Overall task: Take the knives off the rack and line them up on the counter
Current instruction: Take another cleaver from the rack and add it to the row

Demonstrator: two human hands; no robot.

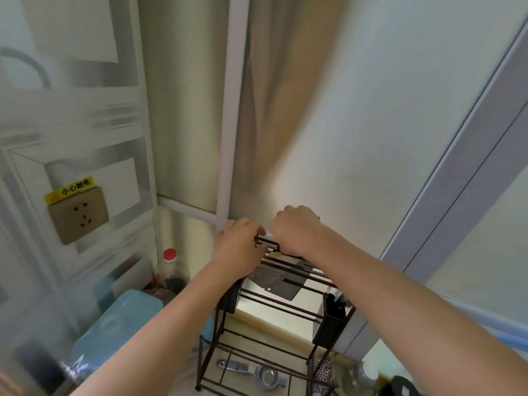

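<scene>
A dark metal wire rack [274, 307] stands on the counter in the corner, against the wall. Broad cleaver blades [281, 278] hang in its upper slots, steel-grey and partly hidden by the bars. My left hand [238, 247] grips the rack's top rail at its far left end. My right hand [297, 230] is closed over the top of the rack just to the right, fingers curled down; what it holds is hidden, perhaps a knife handle. A black holder [331, 321] hangs on the rack's right side.
A metal lemon squeezer [257, 372] lies on the counter under the rack. A blue plastic container [114, 330] and a red-capped bottle [169, 265] stand at the left. A wall socket [78, 214] with a yellow label is on the left wall. Dark objects sit at the bottom right.
</scene>
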